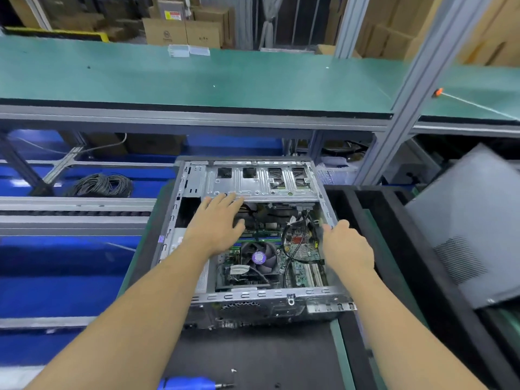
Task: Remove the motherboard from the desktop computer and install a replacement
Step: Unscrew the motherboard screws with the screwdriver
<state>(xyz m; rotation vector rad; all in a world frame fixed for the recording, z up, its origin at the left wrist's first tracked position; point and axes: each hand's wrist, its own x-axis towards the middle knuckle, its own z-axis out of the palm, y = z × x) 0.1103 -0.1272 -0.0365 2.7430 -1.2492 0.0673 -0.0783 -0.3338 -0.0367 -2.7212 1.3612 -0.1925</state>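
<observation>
L hand [218, 225] fingers [225, 199] straight, released, tips on drive cage [261, 182] edge at case 12 o'clock. R hand [347, 246] fingers curl over the 3 o'clock wall of desktop computer [253, 235]; grasp can't be confirmed. Motherboard [302, 256] seated inside, cables [295, 232] plugged, CPU fan [259, 257] on. Judgement: swing the cage clear first, R hand bracing chassis on desk [253, 358], then unplug by connectors, not wires. Side panel [464, 232] off at 3 o'clock, screwdriver [191, 384] at 6.
</observation>
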